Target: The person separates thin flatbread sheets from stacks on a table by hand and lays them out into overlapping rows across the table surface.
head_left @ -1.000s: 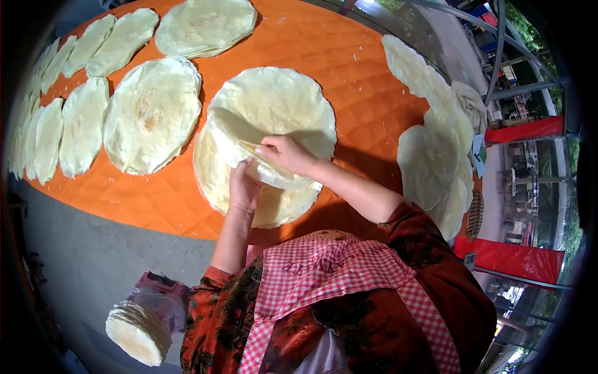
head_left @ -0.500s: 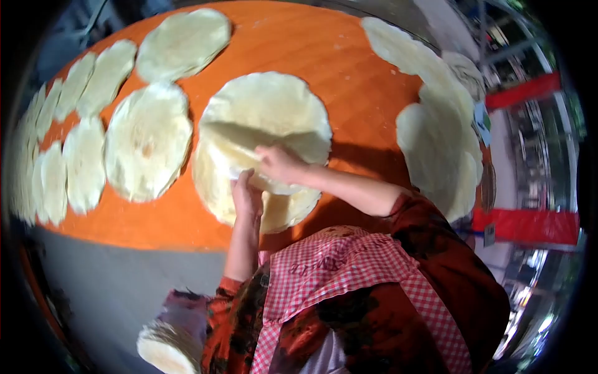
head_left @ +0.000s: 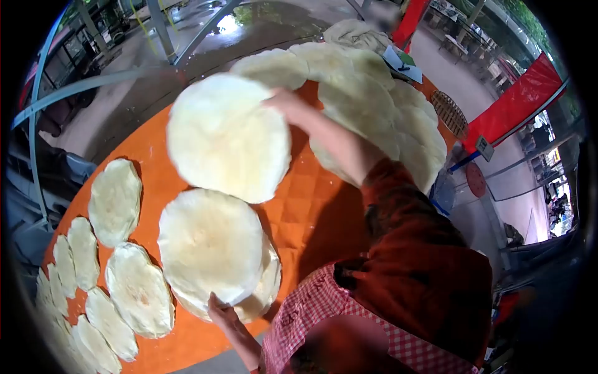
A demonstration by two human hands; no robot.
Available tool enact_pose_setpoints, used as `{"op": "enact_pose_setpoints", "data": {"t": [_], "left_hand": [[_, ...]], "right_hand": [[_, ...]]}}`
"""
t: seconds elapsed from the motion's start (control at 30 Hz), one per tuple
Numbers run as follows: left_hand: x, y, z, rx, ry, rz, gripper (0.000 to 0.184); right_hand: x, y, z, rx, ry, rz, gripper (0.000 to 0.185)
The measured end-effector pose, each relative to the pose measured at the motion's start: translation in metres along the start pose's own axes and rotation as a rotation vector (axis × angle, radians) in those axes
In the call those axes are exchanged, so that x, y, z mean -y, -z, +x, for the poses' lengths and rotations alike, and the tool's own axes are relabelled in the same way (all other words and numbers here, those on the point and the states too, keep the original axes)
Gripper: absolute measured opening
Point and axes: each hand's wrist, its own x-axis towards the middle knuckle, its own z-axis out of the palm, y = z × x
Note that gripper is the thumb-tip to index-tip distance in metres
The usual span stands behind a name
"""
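Note:
My right hand [head_left: 289, 106] pinches the right edge of a large round flatbread [head_left: 227, 137], which hangs blurred above the orange table. Below it lies another round flatbread [head_left: 210, 243] on top of a pile [head_left: 268, 283] whose edges stick out at the right and bottom. My left hand [head_left: 224, 313] is at the lower edge of that top flatbread, thumb on its surface, with its fingers closed on the rim.
Piles of flatbread [head_left: 140, 290] stand along the left of the orange table [head_left: 305, 215]. Overlapping flatbreads [head_left: 364, 100] cover the far right side. Beyond them are a crumpled cloth [head_left: 356, 36], a woven basket [head_left: 450, 113] and red sheeting [head_left: 514, 103].
My right hand has moved up and away, carrying one flatbread off the pile. My left hand has moved to the pile's near edge. The view has turned to the right.

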Motion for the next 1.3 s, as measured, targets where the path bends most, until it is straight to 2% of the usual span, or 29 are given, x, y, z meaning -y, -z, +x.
{"op": "enact_pose_setpoints", "data": {"t": [0.03, 0.1, 0.13, 0.2, 0.23, 0.27, 0.3, 0.33, 0.37, 0.4, 0.43, 0.47, 0.5, 0.53, 0.6, 0.67, 0.77, 0.87, 0.9, 1.0, 1.1, 1.17, 1.2, 1.23, 1.27, 1.3], "left_hand": [[0.001, 0.0, -0.003, 0.066, -0.029, -0.001, 0.037], [-0.001, -0.004, -0.015, 0.156, -0.034, -0.065, 0.049], [-0.002, -0.006, -0.022, 0.182, -0.01, -0.131, 0.053], [-0.005, -0.02, -0.037, 0.25, 0.0, -0.255, 0.059], [-0.006, -0.026, -0.047, 0.292, -0.012, -0.313, 0.062], [-0.007, -0.031, -0.052, 0.335, -0.024, -0.372, 0.064], [-0.002, -0.017, -0.042, 0.406, -0.06, -0.373, 0.068], [-0.001, -0.023, -0.04, 0.432, -0.075, -0.311, 0.068], [0.002, -0.034, -0.042, 0.438, -0.094, -0.255, 0.067], [0.004, -0.053, -0.024, 0.457, -0.029, -0.199, 0.063], [0.001, -0.027, -0.032, 0.361, -0.007, -0.161, 0.059], [0.003, -0.019, -0.027, 0.31, -0.03, -0.123, 0.054], [0.002, -0.027, -0.026, 0.203, -0.077, -0.122, 0.05], [-0.001, -0.024, -0.018, 0.276, -0.054, -0.098, 0.05], [-0.008, -0.037, -0.023, 0.259, -0.089, -0.163, 0.049], [-0.017, -0.048, -0.035, 0.216, -0.083, -0.093, 0.052], [-0.025, -0.056, -0.042, 0.256, -0.116, -0.063, 0.051], [-0.032, -0.062, -0.052, 0.235, -0.121, -0.053, 0.053], [-0.032, -0.062, -0.054, 0.202, -0.116, -0.044, 0.05], [-0.03, -0.053, -0.048, 0.25, -0.076, -0.061, 0.045], [-0.025, -0.044, -0.041, 0.252, -0.07, -0.099, 0.04], [-0.02, -0.032, -0.033, 0.24, -0.077, -0.054, 0.035], [-0.016, -0.025, -0.03, 0.126, -0.051, 0.022, 0.032], [-0.011, -0.022, -0.023, 0.045, -0.027, 0.101, 0.029], [-0.002, -0.016, -0.015, 0.051, -0.03, 0.059, 0.025], [0.005, -0.009, -0.007, 0.086, -0.05, 0.033, 0.028]], "right_hand": [[0.015, 0.041, -0.012, -0.116, 0.011, -0.047, 0.025], [-0.028, 0.126, 0.013, -0.308, -0.032, 0.086, 0.024], [-0.089, 0.182, 0.046, -0.289, 0.074, 0.229, 0.024], [-0.168, 0.267, 0.063, -0.332, 0.057, 0.29, 0.034], [-0.215, 0.297, 0.063, -0.622, -0.053, -0.202, 0.035], [-0.22, 0.289, 0.052, -0.765, -0.074, -0.497, 0.035], [-0.223, 0.28, 0.041, -0.921, -0.137, -0.782, 0.035], [-0.194, 0.232, 0.006, -0.948, -0.107, -0.862, 0.034], [-0.19, 0.197, -0.009, -0.81, 0.011, -0.699, 0.032], [-0.189, 0.15, -0.023, -0.648, 0.116, -0.523, 0.031], [-0.177, 0.047, -0.057, -0.184, 0.118, -0.27, 0.031], [-0.145, -0.016, -0.093, 0.201, 0.106, -0.021, 0.031], [-0.133, -0.075, -0.123, 0.411, 0.083, 0.071, 0.034], [-0.118, -0.124, -0.152, 0.598, 0.07, 0.157, 0.036], [-0.073, -0.197, -0.205, 0.762, 0.279, -0.023, 0.045], [-0.062, -0.25, -0.235, 0.818, 0.487, -0.247, 0.05], [-0.043, -0.286, -0.257, 0.787, 0.436, -0.427, 0.046], [-0.037, -0.299, -0.258, 0.774, 0.187, -0.57, 0.04], [-0.037, -0.301, -0.262, 0.688, 0.205, -0.6, 0.036], [-0.05, -0.306, -0.265, 0.634, 0.311, -0.657, 0.034], [-0.05, -0.308, -0.264, 0.5, 0.263, -0.523, 0.026], [-0.037, -0.314, -0.261, 0.668, 0.085, -0.493, 0.022], [-0.029, -0.309, -0.256, 0.716, -0.009, -0.477, 0.02], [-0.026, -0.31, -0.257, 0.695, -0.131, -0.494, 0.018], [-0.023, -0.319, -0.26, 0.662, -0.251, -0.503, 0.016], [-0.038, -0.322, -0.251, 0.669, 0.102, -0.632, 0.016]]}}
